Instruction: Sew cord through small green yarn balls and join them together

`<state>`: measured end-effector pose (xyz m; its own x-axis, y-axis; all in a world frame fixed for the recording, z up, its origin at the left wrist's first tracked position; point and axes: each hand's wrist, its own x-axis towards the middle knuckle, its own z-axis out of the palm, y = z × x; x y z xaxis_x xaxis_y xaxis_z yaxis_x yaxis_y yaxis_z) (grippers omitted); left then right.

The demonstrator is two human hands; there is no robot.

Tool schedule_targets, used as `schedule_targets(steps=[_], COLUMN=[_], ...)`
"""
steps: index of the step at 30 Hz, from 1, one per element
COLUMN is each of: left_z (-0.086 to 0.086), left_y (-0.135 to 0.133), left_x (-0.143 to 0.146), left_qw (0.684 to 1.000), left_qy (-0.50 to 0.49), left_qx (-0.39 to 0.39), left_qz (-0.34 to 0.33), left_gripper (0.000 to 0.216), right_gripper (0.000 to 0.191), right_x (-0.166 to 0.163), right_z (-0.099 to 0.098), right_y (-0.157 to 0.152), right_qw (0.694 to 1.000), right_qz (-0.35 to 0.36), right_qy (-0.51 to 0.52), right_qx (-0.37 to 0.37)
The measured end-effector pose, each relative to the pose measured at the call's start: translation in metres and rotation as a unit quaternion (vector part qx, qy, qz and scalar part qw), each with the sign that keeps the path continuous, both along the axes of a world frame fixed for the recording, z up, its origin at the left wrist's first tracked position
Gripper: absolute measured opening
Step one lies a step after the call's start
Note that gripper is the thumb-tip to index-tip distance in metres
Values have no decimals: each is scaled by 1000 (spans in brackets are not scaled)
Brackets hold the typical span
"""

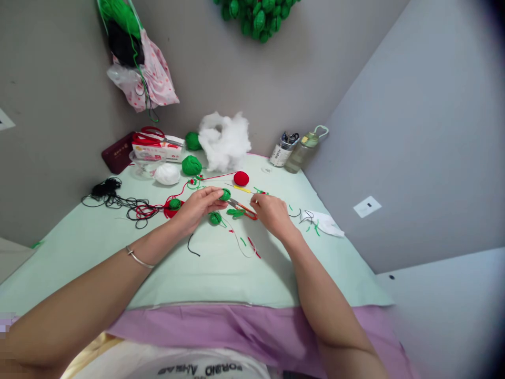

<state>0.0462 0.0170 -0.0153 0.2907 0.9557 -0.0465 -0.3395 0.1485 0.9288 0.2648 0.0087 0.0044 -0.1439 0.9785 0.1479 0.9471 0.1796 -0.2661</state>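
Observation:
My left hand [200,206] is closed around a small green crocheted ball [225,195], held just above the pale green cloth [221,268]. My right hand [272,213] grips small red-handled scissors [243,208], whose blades point left toward the ball. A second green crocheted piece [215,218] lies below my left hand, and another [174,203] sits on red yarn to the left. Short snippets of green and red yarn are scattered around both hands.
At the back lie a red ball [241,178], green yarn balls [191,165], a white ball [167,173], white stuffing [224,140], a box with red scissors [157,147], a jar [281,152] and a bottle [303,150]. Black cord [114,199] tangles at left. White paper [323,222] lies at right.

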Motion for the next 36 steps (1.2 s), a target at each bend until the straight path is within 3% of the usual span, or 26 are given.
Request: schedule_targets(steps=[2,5,7,10,16,20,24,27,29,31,33,36], left_z=[0,-2,-3,-3,-2,-2,-3,-2,-2,-1,0,2], left_y=[0,-1,-3,-6,-3,2,3,-3,-7,-11,-11,-6], left_x=[0,0,2,4,1,-5,-5,-1,1,2,1,-1], left_qw=[1000,999,998,994,989,994,993,982,959,941,955,987], left_qy=[-7,-3,6,24,65,67,78,132,164,176,156,85], left_qx=[-4,-7,-2,11,39,68,84,101,111,120,124,121], left_qz=[-9,-36,-69,-110,-125,-46,14,-86,-204,-262,-219,-70], left_gripper=[31,32,33,33,31,27,32,49,40,34,37,34], right_gripper=[13,10,10,11,24,31,33,32,32,33,34,36], right_x=[1,-8,-17,-28,-18,-10,-11,-12,-10,-5,0,1], right_z=[5,6,3,-5,-7,-3,-1,-2,-5,-9,-15,-23], right_y=[-3,-8,-12,-12,-1,3,2,4,7,13,19,24], right_qw=[993,935,901,882,796,739,713,710,709,702,697,697], right_qz=[5,143,225,266,156,113,110,114,97,61,23,-5], right_qy=[121,325,370,390,576,652,677,680,690,705,714,712], right_qx=[8,12,10,-11,-98,-127,-142,-140,-111,-79,-70,-89])
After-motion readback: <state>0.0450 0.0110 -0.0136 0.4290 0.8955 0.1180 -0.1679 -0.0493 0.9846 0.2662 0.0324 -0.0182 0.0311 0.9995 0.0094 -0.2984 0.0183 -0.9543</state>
